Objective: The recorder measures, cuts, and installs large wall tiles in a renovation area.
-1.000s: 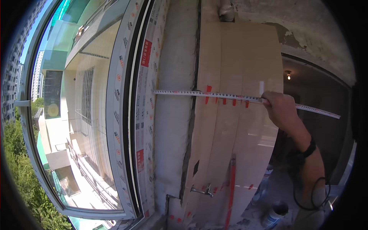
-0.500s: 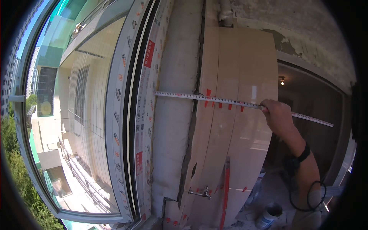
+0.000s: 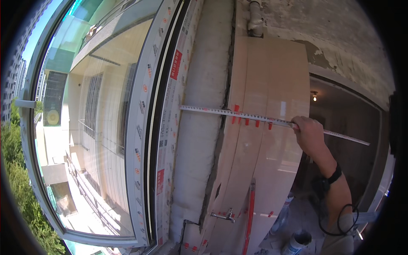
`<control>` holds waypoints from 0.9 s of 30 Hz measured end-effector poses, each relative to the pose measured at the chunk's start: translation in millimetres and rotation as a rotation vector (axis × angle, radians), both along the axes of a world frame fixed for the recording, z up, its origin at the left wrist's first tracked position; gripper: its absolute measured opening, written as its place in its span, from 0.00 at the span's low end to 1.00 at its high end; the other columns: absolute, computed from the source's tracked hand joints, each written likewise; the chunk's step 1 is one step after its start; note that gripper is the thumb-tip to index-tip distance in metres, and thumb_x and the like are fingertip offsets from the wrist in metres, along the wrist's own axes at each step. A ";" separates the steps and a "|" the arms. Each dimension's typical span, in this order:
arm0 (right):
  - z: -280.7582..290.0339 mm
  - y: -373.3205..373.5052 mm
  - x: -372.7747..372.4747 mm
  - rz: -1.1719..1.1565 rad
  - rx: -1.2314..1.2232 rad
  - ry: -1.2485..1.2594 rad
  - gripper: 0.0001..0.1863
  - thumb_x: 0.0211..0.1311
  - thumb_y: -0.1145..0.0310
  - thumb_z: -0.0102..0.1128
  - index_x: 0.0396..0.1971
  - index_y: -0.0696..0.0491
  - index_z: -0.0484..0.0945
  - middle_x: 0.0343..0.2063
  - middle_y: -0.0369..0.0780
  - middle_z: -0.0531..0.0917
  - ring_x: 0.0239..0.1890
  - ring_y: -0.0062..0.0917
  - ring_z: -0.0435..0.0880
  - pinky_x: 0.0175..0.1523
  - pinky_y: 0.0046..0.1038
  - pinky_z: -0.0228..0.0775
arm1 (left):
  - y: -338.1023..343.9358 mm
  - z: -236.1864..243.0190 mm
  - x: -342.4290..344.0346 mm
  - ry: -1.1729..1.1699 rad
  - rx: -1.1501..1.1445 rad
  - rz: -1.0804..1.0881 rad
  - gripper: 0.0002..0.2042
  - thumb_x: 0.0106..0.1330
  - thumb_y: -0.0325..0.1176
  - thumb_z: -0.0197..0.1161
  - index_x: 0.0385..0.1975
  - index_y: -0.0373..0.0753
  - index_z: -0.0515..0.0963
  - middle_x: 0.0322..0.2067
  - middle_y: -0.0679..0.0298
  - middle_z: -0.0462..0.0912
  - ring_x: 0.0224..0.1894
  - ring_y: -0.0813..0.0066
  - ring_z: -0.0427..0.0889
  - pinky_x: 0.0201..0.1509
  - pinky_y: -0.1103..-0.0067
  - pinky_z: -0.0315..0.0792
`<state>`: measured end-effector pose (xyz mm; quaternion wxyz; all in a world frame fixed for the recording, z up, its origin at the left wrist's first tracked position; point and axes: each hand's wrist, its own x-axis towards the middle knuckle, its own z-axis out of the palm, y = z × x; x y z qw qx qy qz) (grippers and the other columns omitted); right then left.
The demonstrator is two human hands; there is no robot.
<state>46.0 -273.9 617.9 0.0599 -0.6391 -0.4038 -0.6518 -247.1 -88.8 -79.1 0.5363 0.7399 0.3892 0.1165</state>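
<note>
My right hand (image 3: 310,131) is closed on a white measuring tape strip (image 3: 250,116) printed with black and red marks. The strip runs level from the edge of the film-covered window frame (image 3: 172,110), across the rough white wall strip (image 3: 206,63), and over beige wall tiles (image 3: 278,76) to my fingers. Beyond my hand, its free end sticks out to the right in front of the doorway. Red tile spacers (image 3: 247,121) sit in the tile joints just under the strip. A black band circles my right wrist. My left hand is out of sight.
An open window sash (image 3: 26,127) swings outward at left, with buildings and trees outside. A metal tap (image 3: 224,216) juts from the tiles beside a long red bar (image 3: 250,216). Buckets (image 3: 297,243) stand low right. A pipe (image 3: 255,19) runs above the tiles, left of a doorway (image 3: 344,114).
The view has shifted slightly, so the window and wall sit a little farther right in the picture. My right hand keeps its grip on the strip, which still spans the same stretch.
</note>
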 end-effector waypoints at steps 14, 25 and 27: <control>-14.3 -1.5 -9.3 0.091 -0.041 0.037 0.04 0.54 0.70 0.61 0.27 0.53 0.76 0.21 0.44 0.78 0.27 0.42 0.79 0.32 0.39 0.69 | -22.2 -16.5 -9.7 -0.029 -0.077 0.068 0.10 0.64 0.37 0.56 0.34 0.36 0.79 0.25 0.62 0.79 0.27 0.71 0.76 0.35 0.74 0.71; -296.2 -43.5 -17.3 0.040 -0.623 1.207 0.12 0.59 0.63 0.56 0.24 0.56 0.76 0.21 0.50 0.77 0.26 0.47 0.78 0.31 0.41 0.67 | -27.9 -179.4 -15.1 -0.213 0.301 0.129 0.11 0.63 0.37 0.58 0.30 0.35 0.79 0.21 0.62 0.78 0.23 0.74 0.77 0.33 0.74 0.73; -332.3 -37.7 -11.5 0.075 -0.638 1.389 0.13 0.60 0.61 0.54 0.24 0.56 0.75 0.23 0.52 0.77 0.29 0.48 0.78 0.33 0.41 0.68 | -29.1 -155.0 -14.5 -0.026 0.606 0.057 0.10 0.62 0.36 0.57 0.30 0.35 0.79 0.22 0.61 0.78 0.23 0.72 0.77 0.35 0.72 0.73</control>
